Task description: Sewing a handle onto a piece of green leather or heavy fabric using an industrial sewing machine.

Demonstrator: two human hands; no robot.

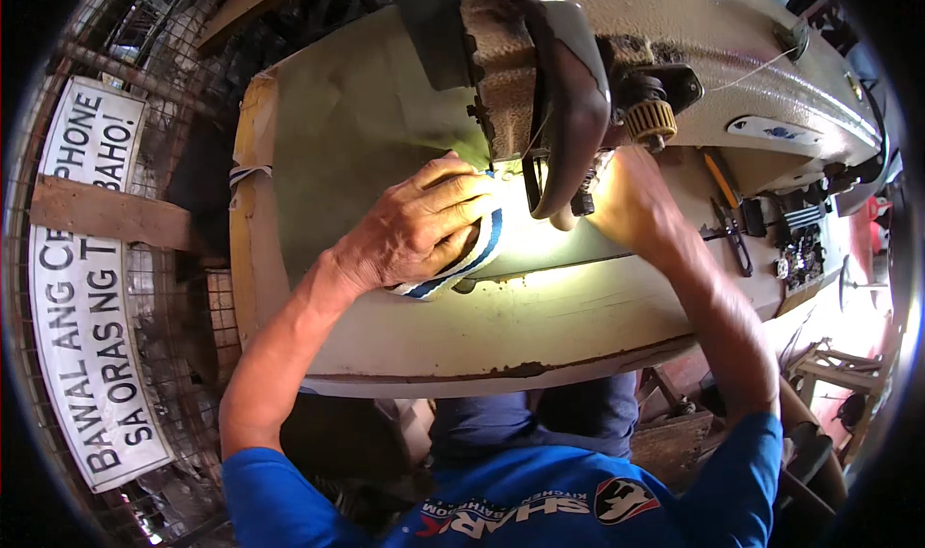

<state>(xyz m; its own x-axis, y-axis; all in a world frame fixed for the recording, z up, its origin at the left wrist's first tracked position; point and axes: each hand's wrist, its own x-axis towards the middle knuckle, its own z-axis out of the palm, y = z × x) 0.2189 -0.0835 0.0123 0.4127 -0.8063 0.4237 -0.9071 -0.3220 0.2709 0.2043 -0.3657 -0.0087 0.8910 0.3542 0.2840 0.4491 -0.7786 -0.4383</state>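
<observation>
My left hand (pixel 414 222) lies by the needle area of a sewing machine (pixel 501 95), its fingers curled over a blue-and-white striped fabric strip (pixel 495 232). One end of the strip reaches the needle area; the rest loops beneath my palm. On the machine's other side, my right hand (pixel 628 199) is close to the lit needle area. Its fingers are overexposed and partly hidden by the machine head, so what they touch cannot be made out. A bright lamp glow falls on the worn tabletop (pixel 434 341) between both hands.
On the right of the table lie an orange-handled tool (pixel 720 177), a dark slim cutting tool (pixel 734 242) and a heap of small metal parts (pixel 802 259). Wire mesh, a white sign (pixel 63 288) and a wooden plank (pixel 111 213) stand at the left.
</observation>
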